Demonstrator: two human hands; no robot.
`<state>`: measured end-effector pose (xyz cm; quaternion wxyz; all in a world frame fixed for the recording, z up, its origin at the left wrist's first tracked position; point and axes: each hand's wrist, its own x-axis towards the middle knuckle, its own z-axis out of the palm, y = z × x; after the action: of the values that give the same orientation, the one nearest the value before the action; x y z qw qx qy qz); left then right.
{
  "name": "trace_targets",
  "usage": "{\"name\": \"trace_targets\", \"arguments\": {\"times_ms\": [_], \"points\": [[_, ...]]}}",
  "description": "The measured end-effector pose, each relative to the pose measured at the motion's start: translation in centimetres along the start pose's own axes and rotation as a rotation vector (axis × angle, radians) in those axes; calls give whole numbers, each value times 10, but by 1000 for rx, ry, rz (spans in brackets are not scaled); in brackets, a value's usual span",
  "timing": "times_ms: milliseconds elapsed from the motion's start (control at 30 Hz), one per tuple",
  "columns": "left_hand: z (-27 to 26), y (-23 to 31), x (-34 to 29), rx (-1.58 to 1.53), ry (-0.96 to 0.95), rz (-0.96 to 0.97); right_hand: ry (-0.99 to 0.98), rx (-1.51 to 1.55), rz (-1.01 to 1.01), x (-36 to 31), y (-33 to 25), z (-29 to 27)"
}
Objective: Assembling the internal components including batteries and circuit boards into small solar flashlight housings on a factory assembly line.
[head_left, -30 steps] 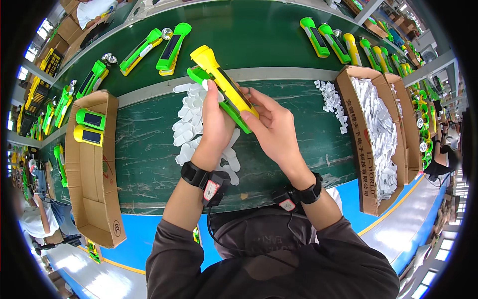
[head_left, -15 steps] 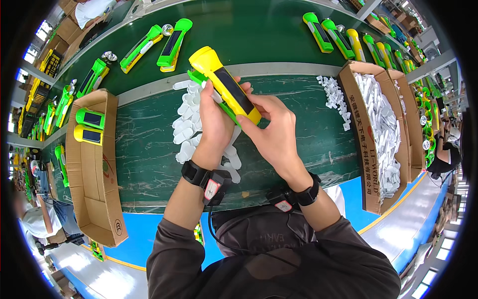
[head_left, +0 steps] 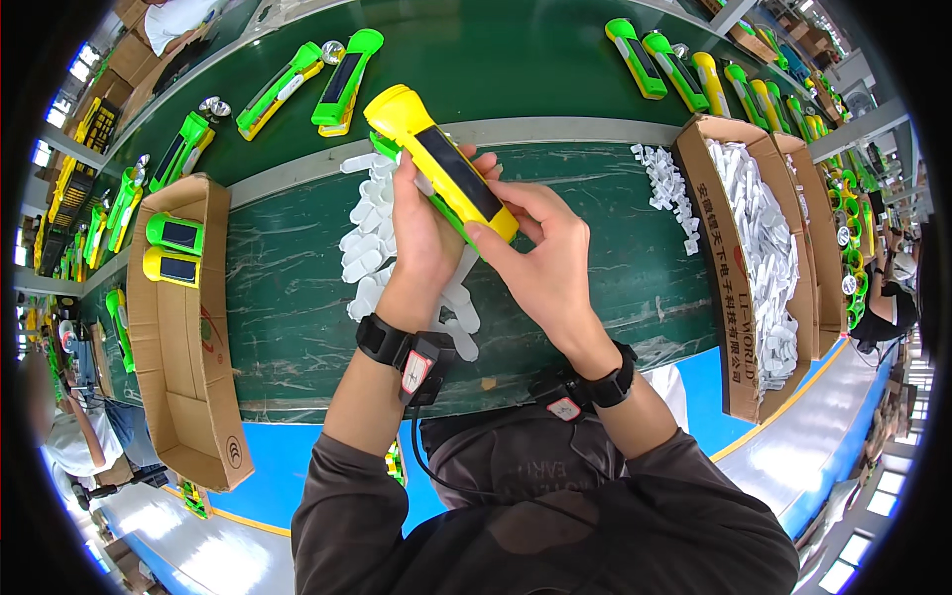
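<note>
A yellow and green flashlight (head_left: 440,164) with a dark panel along its body is held between both hands above the bench. My left hand (head_left: 422,223) cups its left side and underside, near the wide yellow head. At the tail end, my right hand (head_left: 543,243) grips the flashlight with the thumb on one face and the fingers around the edge. Its head points to the upper left. Below and beside my left hand lies a pile of flat white plastic pieces (head_left: 369,233), partly hidden by the hand and wrist.
An open carton (head_left: 178,377) with two flashlight shells stands at left. At right, another carton (head_left: 722,288) is full of white pieces, with small white parts (head_left: 666,190) beside it. More flashlights (head_left: 347,79) lie on the green surface beyond the metal rail (head_left: 555,132).
The flashlight and both hands have shifted slightly up and to the left, the head end most. Both hands keep their hold on it.
</note>
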<state>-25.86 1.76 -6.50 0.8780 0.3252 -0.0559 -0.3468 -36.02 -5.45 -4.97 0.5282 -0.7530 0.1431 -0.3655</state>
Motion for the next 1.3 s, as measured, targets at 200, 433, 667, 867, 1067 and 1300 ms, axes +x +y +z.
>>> {"name": "trace_targets", "arguments": {"times_ms": [200,433,667,867,1067,1300], "points": [[-8,-5,3,99,4,123,-19,135,107,-2,-2,0],[-2,-3,0,35,18,79,15,-47,53,-7,-3,4],[-1,-5,1,14,86,63,48,-187,-14,-9,1,2],[-1,-6,2,-4,55,73,46,-112,-43,-10,6,1],[-5,-7,3,42,36,77,29,-113,-14,-11,7,1],[-3,-2,-1,309,79,159,8,-346,-97,-17,1,8]]}}
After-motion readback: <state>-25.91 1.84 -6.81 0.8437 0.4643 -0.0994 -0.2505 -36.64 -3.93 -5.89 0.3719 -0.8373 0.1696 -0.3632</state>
